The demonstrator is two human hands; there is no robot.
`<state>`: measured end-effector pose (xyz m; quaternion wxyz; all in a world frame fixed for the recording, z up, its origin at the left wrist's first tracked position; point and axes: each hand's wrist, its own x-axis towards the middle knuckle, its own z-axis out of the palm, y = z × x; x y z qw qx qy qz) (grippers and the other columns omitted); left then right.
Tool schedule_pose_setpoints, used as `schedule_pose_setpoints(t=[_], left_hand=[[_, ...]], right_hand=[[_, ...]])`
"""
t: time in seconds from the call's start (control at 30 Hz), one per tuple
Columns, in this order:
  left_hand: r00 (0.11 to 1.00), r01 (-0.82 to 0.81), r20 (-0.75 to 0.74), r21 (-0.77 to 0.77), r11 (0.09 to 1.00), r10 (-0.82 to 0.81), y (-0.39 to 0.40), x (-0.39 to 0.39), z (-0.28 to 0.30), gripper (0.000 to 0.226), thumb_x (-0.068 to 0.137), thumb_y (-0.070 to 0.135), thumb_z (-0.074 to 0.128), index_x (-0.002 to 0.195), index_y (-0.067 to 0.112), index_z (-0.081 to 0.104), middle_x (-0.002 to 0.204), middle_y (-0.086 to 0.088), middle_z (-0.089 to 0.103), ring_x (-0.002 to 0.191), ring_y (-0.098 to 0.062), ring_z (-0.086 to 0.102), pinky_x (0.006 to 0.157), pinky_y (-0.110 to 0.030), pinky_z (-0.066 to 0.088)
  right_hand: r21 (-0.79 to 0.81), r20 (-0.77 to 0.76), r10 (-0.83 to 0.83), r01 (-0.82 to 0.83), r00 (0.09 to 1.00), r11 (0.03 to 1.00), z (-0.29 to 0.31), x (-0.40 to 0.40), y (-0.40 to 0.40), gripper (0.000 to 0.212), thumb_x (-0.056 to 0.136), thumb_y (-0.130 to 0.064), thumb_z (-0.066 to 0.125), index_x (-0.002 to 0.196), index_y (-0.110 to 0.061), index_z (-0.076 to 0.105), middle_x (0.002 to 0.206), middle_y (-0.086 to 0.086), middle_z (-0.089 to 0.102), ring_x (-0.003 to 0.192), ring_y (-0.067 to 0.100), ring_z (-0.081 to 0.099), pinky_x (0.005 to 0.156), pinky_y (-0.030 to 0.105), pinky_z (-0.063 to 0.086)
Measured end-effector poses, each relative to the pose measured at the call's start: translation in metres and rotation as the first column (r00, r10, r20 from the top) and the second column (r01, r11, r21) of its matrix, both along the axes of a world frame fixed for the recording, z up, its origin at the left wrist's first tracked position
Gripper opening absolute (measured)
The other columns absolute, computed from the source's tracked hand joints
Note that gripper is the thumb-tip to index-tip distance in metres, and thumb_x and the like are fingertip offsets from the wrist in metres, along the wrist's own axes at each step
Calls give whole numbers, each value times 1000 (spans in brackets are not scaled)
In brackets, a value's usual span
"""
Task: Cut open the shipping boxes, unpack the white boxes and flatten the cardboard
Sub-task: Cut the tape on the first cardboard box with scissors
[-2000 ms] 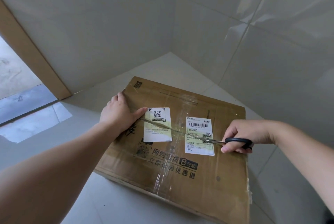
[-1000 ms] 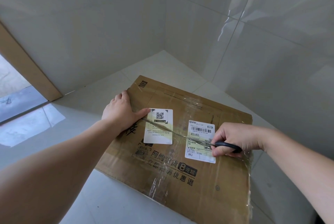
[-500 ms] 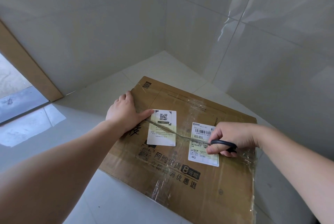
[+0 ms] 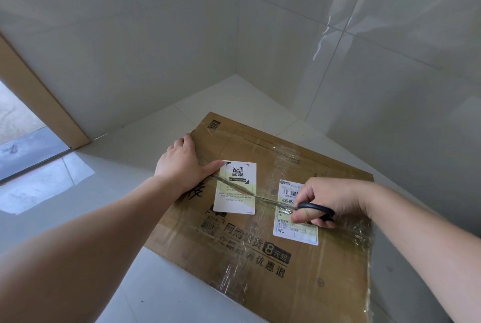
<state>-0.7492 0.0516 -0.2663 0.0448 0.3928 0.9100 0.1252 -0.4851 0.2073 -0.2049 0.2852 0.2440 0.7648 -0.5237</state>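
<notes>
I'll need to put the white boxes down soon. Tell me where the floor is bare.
Bare tile lies between the cardboard box and the corner walls, and left of the box toward the doorway. The box top is crowded: left hand pressing, right hand working scissors across the labels.

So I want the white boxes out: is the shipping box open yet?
Still shut: the shipping box has flat, taped flaps; the scissors in the right hand are cutting along the seam.
</notes>
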Motion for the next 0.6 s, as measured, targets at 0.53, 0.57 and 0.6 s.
schedule_pose_setpoints(t=[0.53,0.57,0.6], left_hand=[[1000,5,10,-8,1000,-5,3,8,1,108,63,88,46,137,12,28,125,-8,51,115,-27,50,84,-38,47],[1000,6,12,-9,1000,-6,3,8,1,108,63,88,46,137,12,28,125,-8,51,115,-27,50,84,-38,47],[1000,7,13,-9,1000,-7,2,9,1,107,63,88,46,137,12,28,125,-8,51,115,-27,50,84,-38,47]], right_hand=[[48,-91,26,-22,996,999,-5,-6,-6,46,73,-54,75,74,-9,65,54,2,58,46,15,50,53,24,42],[27,-79,6,-4,997,1000,-4,-7,-7,46,72,-55,75,74,-10,66,55,2,59,46,14,51,52,24,43],[17,-73,-5,6,997,1000,-4,-9,-8,45,71,-55,75,72,-11,65,57,3,60,47,14,52,52,24,44]])
